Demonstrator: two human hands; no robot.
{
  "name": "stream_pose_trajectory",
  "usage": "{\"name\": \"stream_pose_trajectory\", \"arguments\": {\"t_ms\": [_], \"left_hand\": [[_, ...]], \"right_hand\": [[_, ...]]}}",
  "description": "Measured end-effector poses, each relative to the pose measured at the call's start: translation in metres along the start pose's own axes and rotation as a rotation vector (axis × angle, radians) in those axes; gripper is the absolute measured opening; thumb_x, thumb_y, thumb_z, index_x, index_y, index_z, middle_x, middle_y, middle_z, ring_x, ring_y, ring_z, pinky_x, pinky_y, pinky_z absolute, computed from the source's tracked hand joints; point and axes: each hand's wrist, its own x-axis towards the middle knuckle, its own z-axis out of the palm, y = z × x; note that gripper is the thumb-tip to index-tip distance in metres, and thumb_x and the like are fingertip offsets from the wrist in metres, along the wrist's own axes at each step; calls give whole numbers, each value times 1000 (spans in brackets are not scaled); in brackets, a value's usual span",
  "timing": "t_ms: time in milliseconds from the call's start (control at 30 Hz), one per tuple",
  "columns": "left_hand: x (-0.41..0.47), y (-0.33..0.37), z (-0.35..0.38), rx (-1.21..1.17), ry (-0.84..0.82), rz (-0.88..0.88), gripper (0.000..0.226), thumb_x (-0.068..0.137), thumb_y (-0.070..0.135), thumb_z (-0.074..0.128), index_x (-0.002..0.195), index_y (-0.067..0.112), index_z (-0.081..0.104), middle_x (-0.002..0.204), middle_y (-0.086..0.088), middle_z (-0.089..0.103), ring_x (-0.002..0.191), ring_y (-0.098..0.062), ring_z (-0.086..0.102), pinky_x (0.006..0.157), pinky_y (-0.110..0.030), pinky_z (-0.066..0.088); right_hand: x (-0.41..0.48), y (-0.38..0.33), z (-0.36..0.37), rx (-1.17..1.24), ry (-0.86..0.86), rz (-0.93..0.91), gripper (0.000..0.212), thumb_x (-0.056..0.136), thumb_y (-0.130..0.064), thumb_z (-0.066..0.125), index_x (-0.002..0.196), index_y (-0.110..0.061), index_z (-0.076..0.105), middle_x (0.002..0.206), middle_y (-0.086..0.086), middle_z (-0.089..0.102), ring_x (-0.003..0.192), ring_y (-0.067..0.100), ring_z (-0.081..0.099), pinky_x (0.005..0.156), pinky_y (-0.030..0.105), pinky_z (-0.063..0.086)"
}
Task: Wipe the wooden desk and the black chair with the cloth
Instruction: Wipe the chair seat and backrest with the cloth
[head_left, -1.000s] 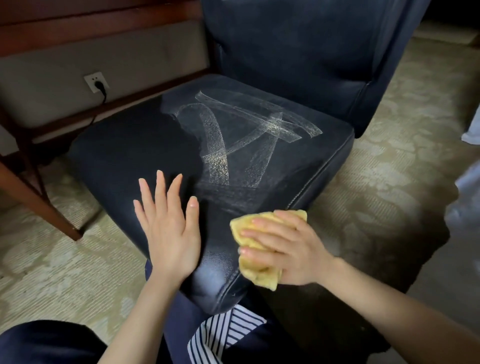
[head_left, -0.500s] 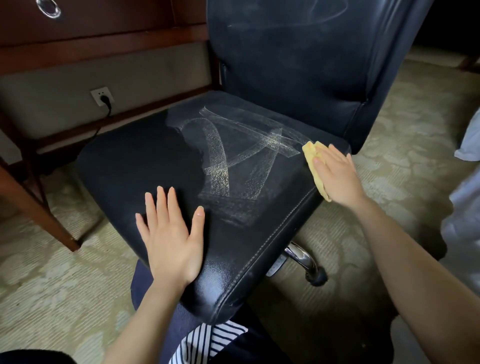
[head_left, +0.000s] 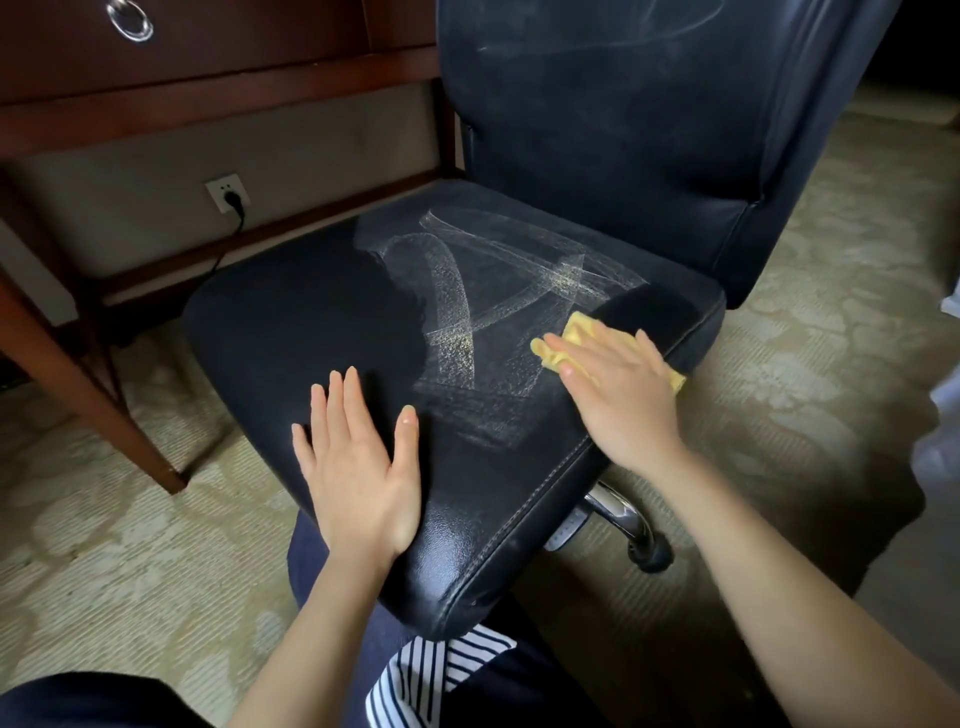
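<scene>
The right grip (head_left: 618, 384), fingers straight and spread, presses the yellow cloth (head_left: 736, 331) flat onto the seat of the black chair (head_left: 311, 322). Whitish crossing streaks (head_left: 457, 312) lie just left of it, and a dark band lies just beyond it. The left grip (head_left: 358, 462) lies flat and spread on the seat's near corner, holding nothing. Beyond it stand the wooden desk (head_left: 208, 67) and a plugged wall socket (head_left: 227, 193). A chrome chair base (head_left: 618, 512) shows under the right wrist. Half a second ago the right grip held the cloth over the seat's right edge by the backrest (head_left: 597, 130). It is now on top of the seat, nearer the streaks, while the left grip is unmoved.
</scene>
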Motion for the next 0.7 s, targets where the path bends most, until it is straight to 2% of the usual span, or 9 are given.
{"name": "stream_pose_trajectory", "arguments": {"t_ms": [100,267,467,600,700], "left_hand": [[2,-5,-1,-12,3,-14,60,99,42,35,150,13,21,158,-3,19,147,-16,5,118,-42,-3],[5,-9,-2,-41,0,-17,69,89,51,23,150,18,24,158,0,19,147,-13,5,117,-40,-5],[7,-14,-2,-21,-9,9,64,90,50,24,149,25,28,158,2,21,147,-14,6,118,-42,0],[6,-16,-4,6,-4,1,67,88,53,23,148,24,30,157,2,24,147,-16,8,117,-43,0],[6,-14,-4,13,-13,-1,68,87,52,24,147,22,32,157,1,25,147,-17,9,117,-45,0]], "right_hand": [[-34,-44,3,83,53,-77,42,93,-42,32,125,-38,59,135,-7,55,132,11,41,114,33,11],[-85,-94,27,204,207,-335,31,92,-34,48,115,-28,68,121,-7,65,123,11,51,110,38,28],[-88,-72,36,130,315,-644,35,91,-35,46,117,-24,68,114,-2,67,120,17,55,104,41,37],[-72,-45,28,143,272,-642,38,87,-35,54,122,-24,64,116,-2,66,123,15,52,107,39,34],[-51,-6,16,147,208,-419,39,89,-33,50,126,-23,60,125,-2,61,126,16,48,110,40,29]]}}
